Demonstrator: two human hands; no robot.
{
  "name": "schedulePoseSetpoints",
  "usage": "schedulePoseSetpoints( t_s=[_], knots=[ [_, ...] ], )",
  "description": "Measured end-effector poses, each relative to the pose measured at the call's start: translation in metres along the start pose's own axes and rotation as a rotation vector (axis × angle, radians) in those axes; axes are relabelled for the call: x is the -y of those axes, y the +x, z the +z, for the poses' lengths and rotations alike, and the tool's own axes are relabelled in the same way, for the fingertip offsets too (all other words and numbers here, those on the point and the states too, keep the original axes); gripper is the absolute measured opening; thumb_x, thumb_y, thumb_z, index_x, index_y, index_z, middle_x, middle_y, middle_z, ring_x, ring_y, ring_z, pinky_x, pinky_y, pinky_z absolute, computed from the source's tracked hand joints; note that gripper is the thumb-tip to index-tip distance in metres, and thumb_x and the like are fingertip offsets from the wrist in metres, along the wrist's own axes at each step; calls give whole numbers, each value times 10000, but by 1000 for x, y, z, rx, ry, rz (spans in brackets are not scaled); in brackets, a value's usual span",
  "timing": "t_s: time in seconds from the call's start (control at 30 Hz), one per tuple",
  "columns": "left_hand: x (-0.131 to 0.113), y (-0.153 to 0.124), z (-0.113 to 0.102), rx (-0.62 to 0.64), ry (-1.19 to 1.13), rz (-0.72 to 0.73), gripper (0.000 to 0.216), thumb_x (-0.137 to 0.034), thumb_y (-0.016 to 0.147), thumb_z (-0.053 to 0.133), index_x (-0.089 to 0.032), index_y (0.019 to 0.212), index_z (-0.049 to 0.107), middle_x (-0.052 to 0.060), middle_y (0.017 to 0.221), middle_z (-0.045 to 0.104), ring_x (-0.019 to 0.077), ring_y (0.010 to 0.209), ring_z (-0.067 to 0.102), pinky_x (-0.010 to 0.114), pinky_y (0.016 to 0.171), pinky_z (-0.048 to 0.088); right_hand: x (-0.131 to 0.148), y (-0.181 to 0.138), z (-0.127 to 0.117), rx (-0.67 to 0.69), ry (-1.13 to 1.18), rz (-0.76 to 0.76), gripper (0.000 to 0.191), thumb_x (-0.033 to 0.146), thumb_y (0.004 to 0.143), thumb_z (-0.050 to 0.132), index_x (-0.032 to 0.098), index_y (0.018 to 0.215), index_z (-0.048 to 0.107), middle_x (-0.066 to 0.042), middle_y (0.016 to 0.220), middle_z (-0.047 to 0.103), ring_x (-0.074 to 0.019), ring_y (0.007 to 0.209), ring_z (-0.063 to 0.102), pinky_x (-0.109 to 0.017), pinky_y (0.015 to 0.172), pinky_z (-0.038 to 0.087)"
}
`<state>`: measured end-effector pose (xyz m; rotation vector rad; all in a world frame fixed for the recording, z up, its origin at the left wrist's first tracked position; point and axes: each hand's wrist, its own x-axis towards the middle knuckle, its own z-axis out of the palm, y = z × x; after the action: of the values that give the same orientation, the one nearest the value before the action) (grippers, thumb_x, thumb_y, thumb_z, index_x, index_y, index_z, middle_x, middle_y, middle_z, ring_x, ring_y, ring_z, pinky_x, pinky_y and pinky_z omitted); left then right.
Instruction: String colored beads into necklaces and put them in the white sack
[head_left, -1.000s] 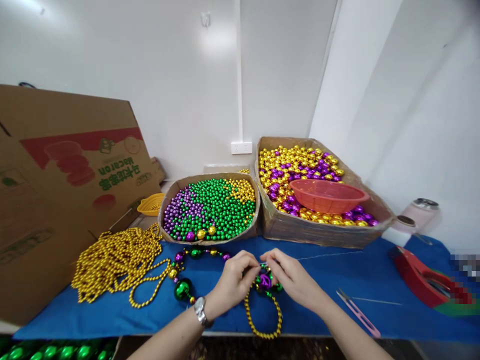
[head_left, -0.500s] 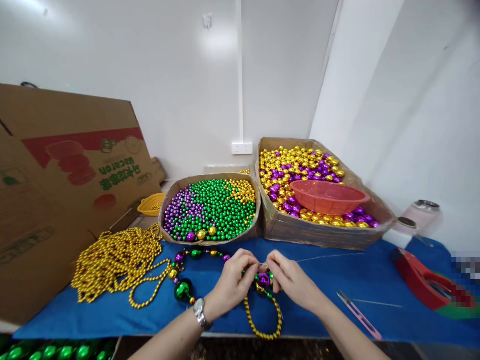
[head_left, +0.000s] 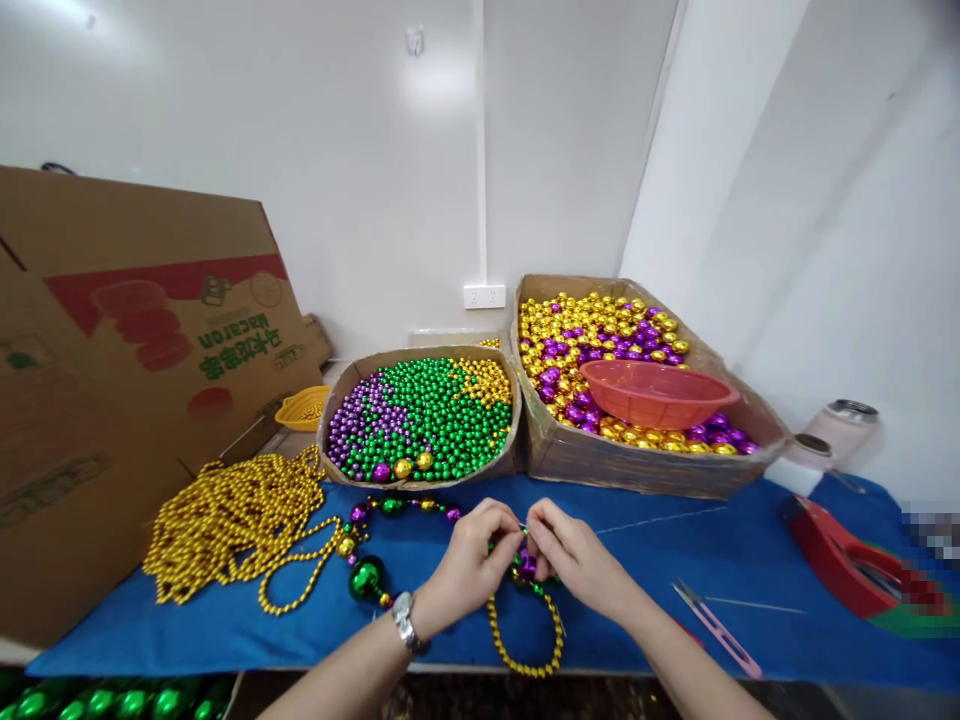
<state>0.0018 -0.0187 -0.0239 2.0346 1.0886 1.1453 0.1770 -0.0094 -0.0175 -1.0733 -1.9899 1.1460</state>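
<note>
My left hand [head_left: 469, 565] and my right hand [head_left: 574, 560] meet fingertip to fingertip over a bead necklace [head_left: 525, 620] on the blue table cover [head_left: 225, 625]. Both pinch the necklace where purple and green beads sit, mostly hidden between my fingers. A loop of small gold beads hangs below my hands toward the table's front edge. The strand runs left through a large green bead [head_left: 365, 578] and purple, gold and green beads. My left wrist carries a watch.
A pile of gold bead strands [head_left: 232, 520] lies at left beside a big cardboard box [head_left: 112, 380]. Behind stand a tray of green, purple and gold beads [head_left: 420, 415] and a box of larger gold and purple balls [head_left: 600, 340] holding an orange basket [head_left: 656, 390]. Pink snips [head_left: 716, 628] and a red tape dispenser [head_left: 847, 560] lie at right.
My fingertips have drawn closer together and now cover the purple bead that showed between them. The necklace's gold loop stays in place.
</note>
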Motion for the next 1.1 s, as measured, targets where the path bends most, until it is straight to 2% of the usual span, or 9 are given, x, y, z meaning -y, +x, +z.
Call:
schedulePoseSetpoints(
  t_s=[0.13, 0.27, 0.4, 0.6, 0.77, 0.83, 0.93, 1.1],
  knots=[
    [0, 2, -2, -1, -93, -62, 123, -208, 855, 533, -158, 752, 578, 46, 814, 606, 146, 750, 560, 250, 683, 441, -1, 1, -4, -22, -58, -61, 241, 387, 948, 366, 215, 811, 463, 41, 660, 541, -111, 622, 535, -223, 601, 387],
    [1, 2, -3, -33, -133, -73, 146, -228, 857, 531, -156, 736, 571, 47, 806, 597, 147, 740, 551, 252, 667, 436, -7, 1, -6, -14, -9, -77, 160, 338, 912, 456, 214, 997, 510, 25, 779, 555, -108, 687, 519, -221, 622, 401],
    [0, 2, -4, -48, -151, -42, 142, -222, 861, 524, -155, 747, 576, 56, 838, 597, 149, 761, 554, 253, 677, 433, -13, 1, -3, 27, 85, -52, 298, 257, 852, 533, 218, 1145, 492, 16, 843, 564, -104, 702, 535, -223, 627, 421],
    [-3, 3, -6, -41, -197, -65, 157, -258, 864, 531, -156, 759, 589, 58, 856, 590, 147, 763, 549, 243, 655, 427, -21, 5, -7, 131, 292, 26, 352, 259, 882, 448, 222, 1231, 482, 1, 852, 567, -104, 683, 575, -236, 611, 452],
    [-2, 3, -8, -46, -211, -89, 168, -283, 860, 539, -156, 765, 594, 61, 871, 591, 148, 764, 543, 242, 650, 419, -32, 9, -17, 63, 260, -7, 379, 374, 920, 380, 215, 1245, 491, -66, 1055, 588, -84, 621, 558, -213, 512, 422],
    [-2, 3, -8, -46, -211, -95, 178, -295, 860, 539, -156, 764, 594, 63, 872, 591, 151, 768, 543, 244, 656, 420, -32, 12, -18, 17, 190, -33, 380, 435, 912, 415, 213, 1184, 559, -59, 1020, 604, -98, 659, 552, -226, 557, 432],
    [-3, 4, -7, -45, -215, -89, 187, -304, 860, 540, -157, 759, 596, 62, 862, 591, 156, 778, 547, 250, 677, 424, -24, 16, -13, 7, 130, -87, 312, 461, 828, 580, 220, 1001, 675, -32, 931, 606, -129, 757, 541, -252, 676, 430],
    [-4, 5, -7, -52, -246, -90, 184, -306, 851, 550, -156, 766, 611, 63, 870, 590, 165, 796, 552, 255, 689, 424, -14, 19, -2, 5, 169, -131, 299, 475, 788, 632, 188, 722, 682, -11, 793, 579, -132, 740, 523, -239, 661, 401]
  ],
)
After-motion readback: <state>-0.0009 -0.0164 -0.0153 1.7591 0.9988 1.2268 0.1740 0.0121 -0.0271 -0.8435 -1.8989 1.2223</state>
